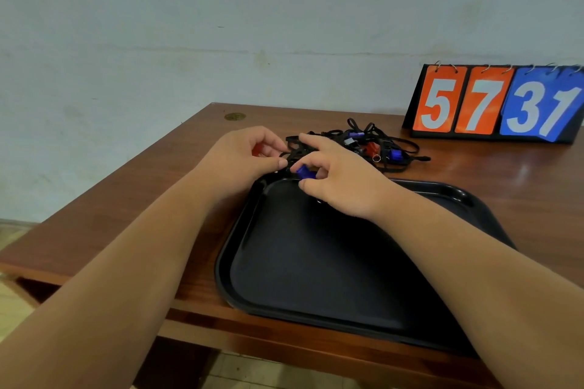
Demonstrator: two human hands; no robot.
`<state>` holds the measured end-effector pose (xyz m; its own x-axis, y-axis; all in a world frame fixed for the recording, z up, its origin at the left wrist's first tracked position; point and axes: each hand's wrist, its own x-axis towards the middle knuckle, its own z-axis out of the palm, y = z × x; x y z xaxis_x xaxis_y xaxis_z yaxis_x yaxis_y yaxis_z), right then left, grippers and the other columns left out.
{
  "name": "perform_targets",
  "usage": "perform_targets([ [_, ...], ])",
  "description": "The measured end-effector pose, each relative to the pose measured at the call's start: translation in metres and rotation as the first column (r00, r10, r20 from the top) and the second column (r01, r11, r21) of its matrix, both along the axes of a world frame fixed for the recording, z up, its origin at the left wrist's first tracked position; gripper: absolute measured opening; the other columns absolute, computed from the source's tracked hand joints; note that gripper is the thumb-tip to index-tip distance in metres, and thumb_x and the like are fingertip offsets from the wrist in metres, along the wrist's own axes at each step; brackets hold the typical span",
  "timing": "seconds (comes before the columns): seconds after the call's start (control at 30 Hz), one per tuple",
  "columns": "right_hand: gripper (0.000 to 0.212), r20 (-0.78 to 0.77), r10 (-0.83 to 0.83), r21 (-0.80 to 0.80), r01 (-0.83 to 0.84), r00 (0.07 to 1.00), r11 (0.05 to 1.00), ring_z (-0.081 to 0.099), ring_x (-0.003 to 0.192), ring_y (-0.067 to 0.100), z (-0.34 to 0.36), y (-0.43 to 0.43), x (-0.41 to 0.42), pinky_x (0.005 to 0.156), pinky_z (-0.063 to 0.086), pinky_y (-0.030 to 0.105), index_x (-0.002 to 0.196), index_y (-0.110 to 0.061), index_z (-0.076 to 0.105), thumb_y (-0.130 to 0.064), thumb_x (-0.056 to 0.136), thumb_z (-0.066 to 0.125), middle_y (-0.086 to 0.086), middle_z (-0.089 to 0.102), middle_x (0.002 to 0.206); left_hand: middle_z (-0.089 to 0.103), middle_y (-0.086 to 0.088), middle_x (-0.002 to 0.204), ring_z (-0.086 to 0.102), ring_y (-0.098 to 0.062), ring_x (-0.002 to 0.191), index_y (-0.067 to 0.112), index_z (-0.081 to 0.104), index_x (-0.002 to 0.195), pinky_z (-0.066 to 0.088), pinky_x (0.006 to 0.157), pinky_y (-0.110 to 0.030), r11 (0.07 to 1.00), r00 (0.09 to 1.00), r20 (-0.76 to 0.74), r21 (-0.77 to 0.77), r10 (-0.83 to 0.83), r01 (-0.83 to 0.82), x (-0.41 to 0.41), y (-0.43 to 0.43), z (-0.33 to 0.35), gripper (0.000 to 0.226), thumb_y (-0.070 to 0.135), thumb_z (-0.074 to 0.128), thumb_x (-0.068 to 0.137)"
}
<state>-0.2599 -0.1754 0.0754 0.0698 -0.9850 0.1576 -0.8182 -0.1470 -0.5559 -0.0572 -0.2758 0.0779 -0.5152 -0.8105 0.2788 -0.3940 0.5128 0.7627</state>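
A tangle of black cords [379, 145] with small blue and red plastic pieces lies on the wooden table [126, 199] behind a black tray [316, 262]. My right hand [341, 180] pinches a small blue piece [306, 172] over the tray's far edge. My left hand [243, 158] has its fingers curled round a black cord, with something red showing inside the fingers. The two hands nearly touch at the fingertips.
A flip scoreboard [493, 103] reading 57 and 31 stands at the back right against the wall. A round brass fitting [234, 116] is set in the table's far left corner. The table's left edge drops to a tiled floor.
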Motion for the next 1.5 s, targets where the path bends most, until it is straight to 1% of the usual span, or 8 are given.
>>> perform_targets([
  [0.13,0.025,-0.053,0.049,-0.016,-0.050,0.997,0.999,0.063,0.095,-0.008,-0.001,0.001,0.001,0.086,0.042,0.015,0.124,-0.034,0.075,-0.026,0.101,0.069,-0.017,0.050,0.160,0.075,0.010,0.089,0.069,0.001,0.080,0.030,0.076,0.107,0.052,0.077,-0.014,1.000,0.998,-0.055,0.030,-0.005,0.007,0.000,0.003,0.003,0.020,0.022,0.086,0.091],
  [0.27,0.007,-0.044,0.019,-0.054,-0.021,0.999,0.998,0.060,0.087,0.004,-0.002,0.000,0.000,0.076,0.042,0.028,0.101,-0.021,0.071,-0.028,0.102,0.069,-0.008,0.065,0.099,0.074,0.010,0.092,0.067,0.008,0.079,0.028,0.076,0.108,0.048,0.071,-0.005,1.000,0.997,-0.075,0.015,0.012,-0.010,-0.001,0.006,0.005,0.018,0.023,0.084,0.092],
  [0.53,0.017,0.018,-0.146,-0.086,0.147,0.989,0.985,0.062,0.096,0.005,0.001,-0.007,-0.005,0.083,0.045,0.024,0.117,-0.017,0.074,-0.024,0.106,0.064,-0.007,0.068,0.112,0.063,0.007,0.073,0.057,-0.013,0.071,0.031,0.071,0.112,0.050,0.073,-0.037,0.980,0.982,-0.142,0.167,0.128,-0.103,-0.003,-0.010,0.001,0.024,0.016,0.060,0.097],
  [0.77,0.012,0.000,-0.254,-0.070,0.254,0.967,0.965,0.064,0.090,0.005,0.004,-0.010,-0.008,0.070,0.039,0.014,0.113,-0.027,0.069,-0.023,0.108,0.059,-0.011,0.068,0.099,0.061,-0.005,0.092,0.053,-0.019,0.076,0.024,0.068,0.114,0.047,0.068,-0.036,0.947,0.949,-0.224,0.283,0.221,-0.154,-0.001,-0.010,0.006,0.038,-0.001,0.050,0.092],
  [0.93,0.013,0.013,-0.260,-0.095,0.260,0.966,0.961,0.062,0.094,0.008,0.006,-0.010,-0.018,0.079,0.045,0.024,0.113,-0.022,0.073,-0.026,0.103,0.065,-0.009,0.061,0.109,0.057,-0.010,0.107,0.057,-0.020,0.083,0.011,0.066,0.123,0.051,0.071,-0.034,0.921,0.916,-0.335,0.382,0.221,-0.083,-0.002,-0.009,0.008,0.053,-0.019,0.044,0.084],
  [1.13,0.016,0.084,-0.292,-0.092,0.299,0.953,0.950,0.062,0.081,0.008,0.009,-0.009,-0.015,0.074,0.045,0.028,0.089,-0.026,0.069,-0.032,0.101,0.062,0.002,0.060,0.110,0.067,-0.002,0.120,0.067,-0.018,0.096,0.027,0.065,0.123,0.060,0.092,-0.040,0.973,0.979,-0.195,0.231,0.057,-0.011,-0.003,-0.005,0.002,0.044,0.001,0.058,0.088],
  [1.3,0.018,0.205,-0.283,-0.031,0.296,0.937,0.955,0.073,0.087,0.019,0.019,-0.003,-0.010,0.089,0.063,0.044,0.105,-0.028,0.074,-0.034,0.104,0.056,0.000,0.074,0.095,0.067,0.006,0.122,0.065,-0.011,0.095,0.028,0.064,0.126,0.059,0.088,-0.034,0.989,0.994,-0.101,0.147,0.036,-0.021,-0.006,-0.002,0.003,0.048,-0.007,0.055,0.095],
  [1.5,0.021,0.172,-0.192,-0.001,0.195,0.966,0.981,0.075,0.089,0.021,0.020,0.003,-0.006,0.094,0.060,0.048,0.093,-0.020,0.073,-0.025,0.106,0.057,0.003,0.076,0.090,0.067,0.012,0.107,0.063,-0.006,0.093,0.040,0.066,0.119,0.051,0.086,-0.027,0.997,0.997,-0.050,0.027,-0.065,0.066,-0.015,0.009,0.002,0.045,0.004,0.055,0.095],
])
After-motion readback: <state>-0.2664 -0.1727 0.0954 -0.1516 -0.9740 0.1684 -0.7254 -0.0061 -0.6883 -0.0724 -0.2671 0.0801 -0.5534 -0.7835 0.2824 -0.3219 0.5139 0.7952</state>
